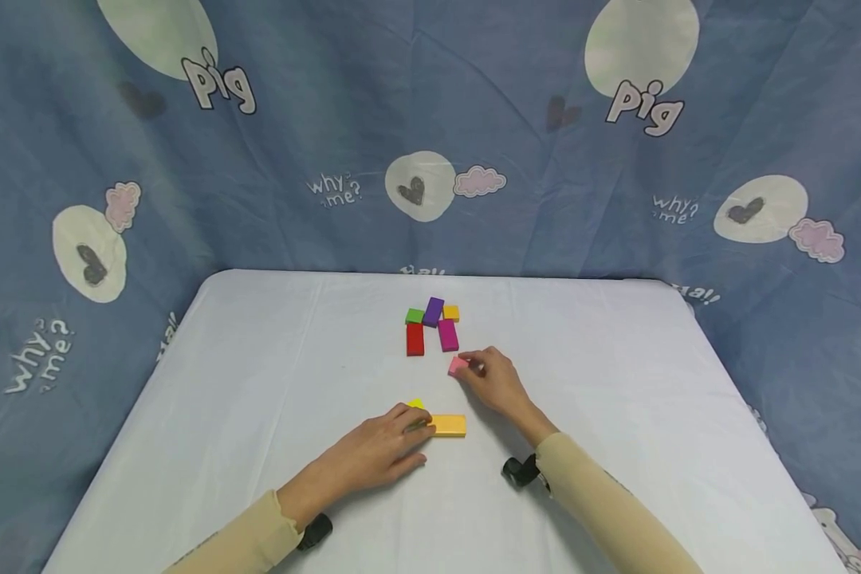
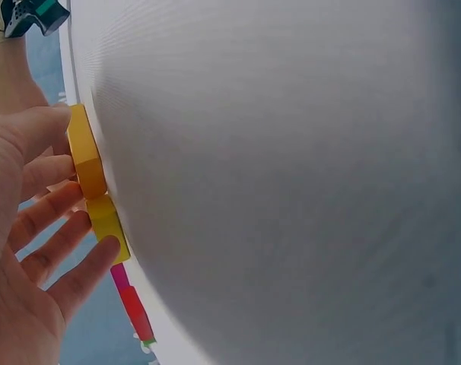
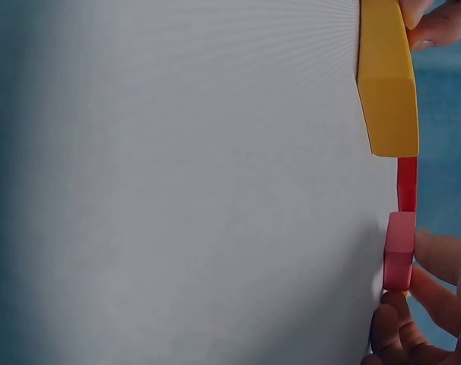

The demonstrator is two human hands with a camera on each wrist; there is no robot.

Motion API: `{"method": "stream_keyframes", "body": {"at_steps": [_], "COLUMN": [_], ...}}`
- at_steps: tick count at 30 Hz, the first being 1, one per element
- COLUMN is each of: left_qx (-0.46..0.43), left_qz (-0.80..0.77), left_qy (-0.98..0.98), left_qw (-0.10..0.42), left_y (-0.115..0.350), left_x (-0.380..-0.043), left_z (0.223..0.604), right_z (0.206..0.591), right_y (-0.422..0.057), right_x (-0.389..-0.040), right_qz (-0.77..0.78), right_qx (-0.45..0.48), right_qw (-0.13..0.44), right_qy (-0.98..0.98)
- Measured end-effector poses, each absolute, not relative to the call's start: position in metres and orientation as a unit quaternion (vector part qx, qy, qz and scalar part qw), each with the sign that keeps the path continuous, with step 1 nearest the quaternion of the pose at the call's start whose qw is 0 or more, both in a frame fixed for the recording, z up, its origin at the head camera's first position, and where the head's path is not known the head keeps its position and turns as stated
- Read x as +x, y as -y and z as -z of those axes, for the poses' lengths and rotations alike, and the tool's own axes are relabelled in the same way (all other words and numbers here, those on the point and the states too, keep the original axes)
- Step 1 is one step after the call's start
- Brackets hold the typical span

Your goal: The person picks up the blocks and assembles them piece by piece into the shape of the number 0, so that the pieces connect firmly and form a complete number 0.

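Observation:
My right hand (image 1: 493,381) pinches a small pink block (image 1: 458,366) between thumb and fingertips, low at the table surface. In the right wrist view the pink block (image 3: 399,251) has fingers on its far side. My left hand (image 1: 380,446) has its fingers spread and fairly straight over the left end of an orange block (image 1: 449,426), touching it. A yellow block (image 1: 416,404) lies just beyond that hand, partly hidden by its fingers. From the left wrist, the orange block (image 2: 86,152) and yellow block (image 2: 107,224) appear end to end beside the fingertips.
Farther back, a red block (image 1: 415,340) and a magenta block (image 1: 448,335) lie below a green block (image 1: 414,316), a purple block (image 1: 434,312) and a small orange-yellow block (image 1: 451,313). The white tabletop (image 1: 617,383) ends against a blue printed curtain (image 1: 516,231).

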State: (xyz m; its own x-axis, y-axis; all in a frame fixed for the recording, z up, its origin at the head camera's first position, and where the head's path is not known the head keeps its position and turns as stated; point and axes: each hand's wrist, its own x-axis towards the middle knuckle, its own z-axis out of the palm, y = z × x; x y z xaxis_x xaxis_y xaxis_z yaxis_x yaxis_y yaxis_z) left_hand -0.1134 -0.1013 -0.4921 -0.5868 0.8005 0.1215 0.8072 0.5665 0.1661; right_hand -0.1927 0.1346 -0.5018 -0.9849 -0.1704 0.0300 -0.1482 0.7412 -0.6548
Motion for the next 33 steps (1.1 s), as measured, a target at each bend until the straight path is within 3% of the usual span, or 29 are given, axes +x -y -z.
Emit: {"method": "stream_keyframes", "body": {"at_steps": [21,33], "left_qx": [-0.451,-0.457], "left_qz": [0.101,0.106], "left_qy": [0.887,0.883], "left_qw": [-0.003,0.012], "left_y": [0.103,0.104], "left_x": [-0.114,-0.114], "left_z": [0.491,0.494], "right_z": [0.502,0.501], "right_y": [-0.146,-0.150], "right_x": [-0.186,-0.183], "right_qz": [0.365,0.379], "right_qx": [-0.120,-0.148], "right_qw": [0.019,0.019], "right_qy": [-0.923,-0.913]}}
